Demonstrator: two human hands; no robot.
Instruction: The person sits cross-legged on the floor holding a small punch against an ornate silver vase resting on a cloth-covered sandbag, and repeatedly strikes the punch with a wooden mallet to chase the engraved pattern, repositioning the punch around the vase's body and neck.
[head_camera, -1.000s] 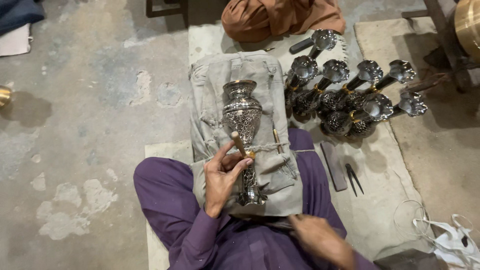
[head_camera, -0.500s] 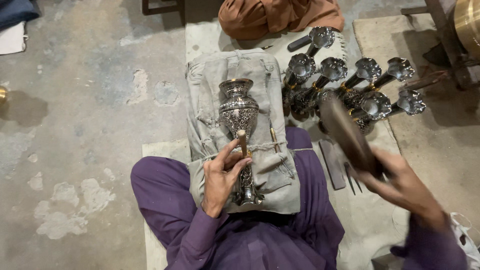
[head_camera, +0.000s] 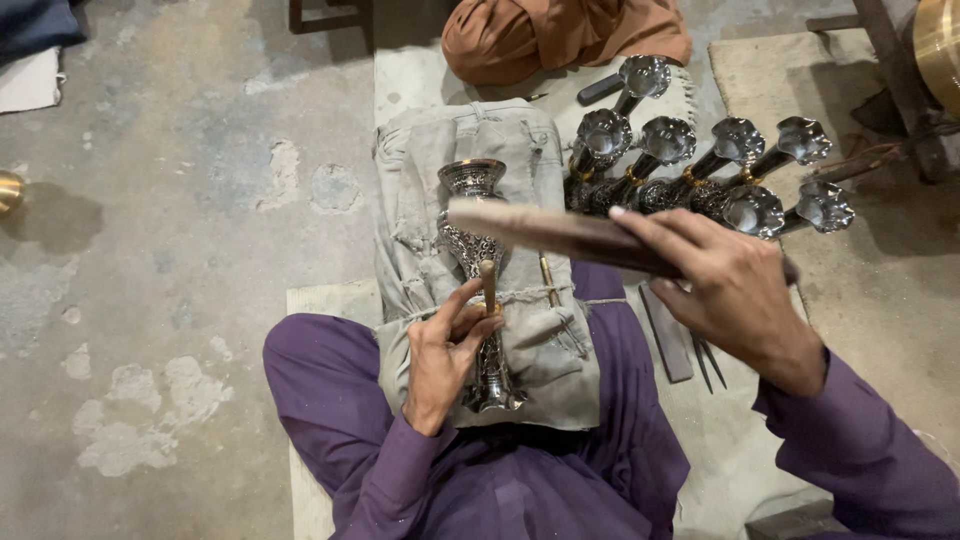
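floor (head_camera: 150, 200): bare grey concrete, patchy, at 9 o'clock of the worker; a bit of a brass thing at the far left edge.
left hand (head_camera: 445, 350): fingers curled shut, pinching a small wooden-handled punch (head_camera: 488, 285) that stands near upright, tip down on the vase wall.
vase (head_camera: 478, 270): engraved silver-tone metal, lying on its side on a grey folded cloth (head_camera: 425, 200) over the lap; long axis runs 12 to 6 o'clock, mouth at 12, foot at 6 near the body. The left hand rests against its lower half, from the 9 o'clock side.
wooden striker (head_camera: 545, 228): long flat dark piece, long axis about 9 to 3 o'clock, crossing over the vase (blurred, so its exact height above cannot be told). Its free end sits at roughly 12 o'clock of the punch head, near but apart.
right hand (head_camera: 725, 290): closed round the striker's 3 o'clock end, fingers wrapped over the top; it is the farther hand from the vase, the left is nearer.
finished vases (head_camera: 700, 165): a cluster lying at 1 to 2 o'clock, mouths up toward the camera.
small tools (head_camera: 685, 340): flat bar and thin pointed pieces on the mat at 3 o'clock of the lap.
other person (head_camera: 565, 35): only rust-coloured clothing shows at 12 o'clock.
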